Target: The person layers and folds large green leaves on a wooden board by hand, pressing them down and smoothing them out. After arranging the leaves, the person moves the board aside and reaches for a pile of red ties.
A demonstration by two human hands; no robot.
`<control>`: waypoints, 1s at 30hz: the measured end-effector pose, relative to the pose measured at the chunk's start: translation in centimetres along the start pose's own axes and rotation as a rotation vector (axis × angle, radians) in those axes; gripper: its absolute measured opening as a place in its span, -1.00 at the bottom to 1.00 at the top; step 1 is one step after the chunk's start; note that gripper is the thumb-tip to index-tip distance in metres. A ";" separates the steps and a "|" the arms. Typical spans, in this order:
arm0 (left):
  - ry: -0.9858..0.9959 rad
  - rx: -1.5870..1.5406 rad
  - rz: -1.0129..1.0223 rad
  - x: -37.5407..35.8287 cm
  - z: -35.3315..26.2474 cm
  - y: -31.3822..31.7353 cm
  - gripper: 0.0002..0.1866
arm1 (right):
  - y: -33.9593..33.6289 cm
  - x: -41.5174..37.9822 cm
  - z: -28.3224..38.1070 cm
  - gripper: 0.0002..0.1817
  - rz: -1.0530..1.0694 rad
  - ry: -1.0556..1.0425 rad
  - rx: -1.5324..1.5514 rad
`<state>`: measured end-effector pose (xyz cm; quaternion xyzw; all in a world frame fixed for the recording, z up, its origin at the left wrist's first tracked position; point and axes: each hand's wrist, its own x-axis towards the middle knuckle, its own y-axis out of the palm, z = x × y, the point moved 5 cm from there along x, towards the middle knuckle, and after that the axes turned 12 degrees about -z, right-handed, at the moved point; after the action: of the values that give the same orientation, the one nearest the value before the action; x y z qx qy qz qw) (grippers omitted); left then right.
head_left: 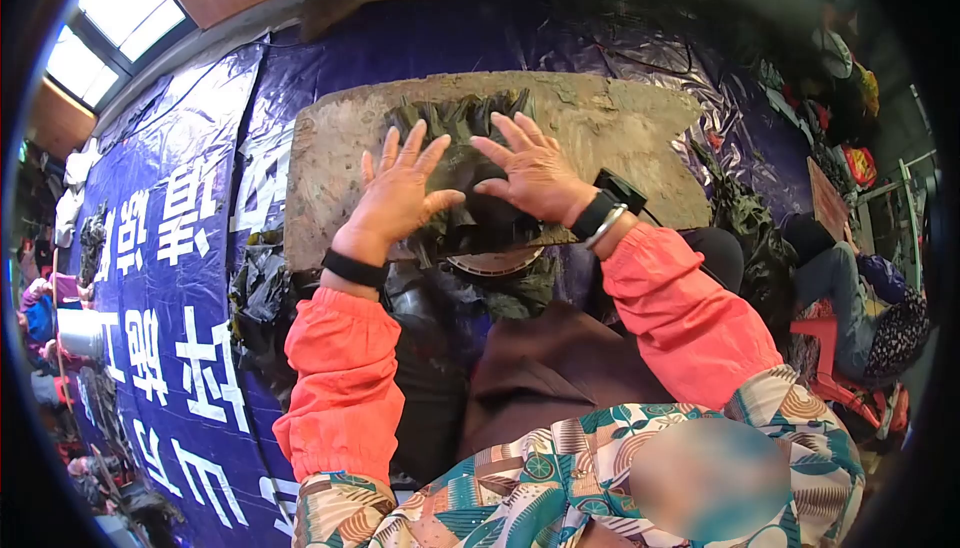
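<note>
A dark green, wrinkled leafy sheet that looks like kelp point(440, 128) lies over the middle of a worn wooden board point(625, 138). My left hand point(400, 193) is spread flat at the left part of this sheet, fingers pointing away from me. Across from it, my right hand point(532, 170) rests with fingers apart at the sheet's right part. Nothing is gripped in either palm. At the board's near edge, between my wrists, shows part of a round rim point(493, 262), its upper part covered by the dark sheet.
More dark leafy sheets hang or lie at the left point(265, 288) and right point(750, 218) of the board. A purple tarp point(180, 298) with white lettering spreads beneath and to the left. A person in jeans point(848, 313) is at the right, near a red stool point(822, 348). A white bucket point(80, 333) stands far left.
</note>
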<state>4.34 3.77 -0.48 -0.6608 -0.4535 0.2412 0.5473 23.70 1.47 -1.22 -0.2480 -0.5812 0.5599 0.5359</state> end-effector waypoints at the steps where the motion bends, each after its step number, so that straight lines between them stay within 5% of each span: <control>1: 0.002 -0.004 0.014 -0.1 -0.1 0.5 -0.12 | 0.7 -0.1 0.3 -0.26 0.009 0.011 0.005; 3: -0.033 0.085 0.159 0.1 -0.4 2.4 -0.10 | 1.9 -0.7 0.3 -0.25 0.087 0.090 -0.022; 15: 0.013 0.111 0.202 0.7 1.1 4.1 -0.07 | 1.1 -1.2 -1.6 -0.20 0.027 0.150 0.175; 19: -0.002 0.127 0.232 0.9 0.5 3.1 -0.07 | -9.6 -4.5 -4.0 -0.26 -0.374 0.124 0.153; 21: 0.033 0.110 0.232 1.3 0.8 3.5 -0.10 | -16.0 -9.1 -6.7 -0.37 -0.246 0.200 0.229; 23: 0.161 0.058 0.134 1.2 -0.6 2.3 -0.10 | -13.1 -14.6 -13.7 -0.51 -0.429 0.357 1.125; 25: 0.155 0.055 0.014 0.6 -4.3 -0.2 -0.22 | -18.6 -23.3 -17.5 -0.64 -0.491 0.379 0.339; 30: 0.214 0.039 -0.126 -1.7 -7.7 -3.2 -0.29 | -13.3 -49.8 -23.9 -0.71 -0.431 1.010 -0.032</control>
<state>8.77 -1.65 4.43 -0.6422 -0.4285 0.1434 0.6193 64.42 -36.94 -11.05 -0.3694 -0.2977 0.2397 0.8470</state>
